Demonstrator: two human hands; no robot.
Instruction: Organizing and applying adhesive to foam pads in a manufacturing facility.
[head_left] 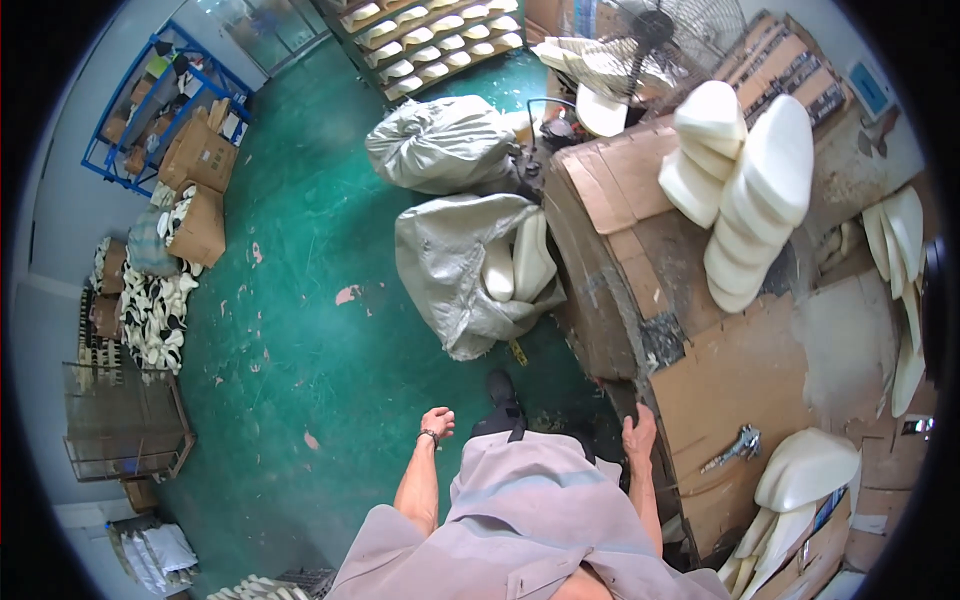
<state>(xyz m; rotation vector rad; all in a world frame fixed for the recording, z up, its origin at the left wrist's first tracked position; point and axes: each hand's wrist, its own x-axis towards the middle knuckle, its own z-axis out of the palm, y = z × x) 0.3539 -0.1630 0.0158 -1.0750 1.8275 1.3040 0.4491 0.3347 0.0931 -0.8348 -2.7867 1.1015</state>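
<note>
My left hand [437, 422] hangs over the green floor with its fingers loosely curled in, and I see nothing in it. A dark band circles that wrist. Beside the cardboard-covered worktable [720, 390], my right hand [640, 432] is held low at the near edge, thumb and fingers apart, with nothing visible in it. Whether it touches the edge I cannot tell. To its right, a metal tool shaped like a spray gun [738, 446] lies on the cardboard. Farther back on the table stand two stacks of cream-white moulded foam pieces [760, 200].
Ahead on the floor stand an open grey woven sack [450, 260] holding foam pieces and a tied sack [440, 140]. A fan [655, 30] is at the back right. A rack [430, 45] of pale pieces, a blue shelf [130, 100] and a cardboard box [200, 225] stand farther off.
</note>
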